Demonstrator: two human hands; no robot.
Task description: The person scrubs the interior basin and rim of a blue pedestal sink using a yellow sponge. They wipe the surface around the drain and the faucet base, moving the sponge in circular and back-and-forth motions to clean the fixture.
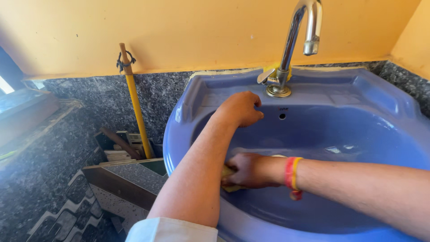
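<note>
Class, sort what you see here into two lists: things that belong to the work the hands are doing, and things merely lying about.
In use:
- blue basin
- yellowish pad or sponge pressed against the basin's inside by the right hand
- left hand, resting on the basin's back ledge

Lying about:
- chrome tap, no water visible
- yellow stick leaning on the wall
- stacked tile offcuts
</note>
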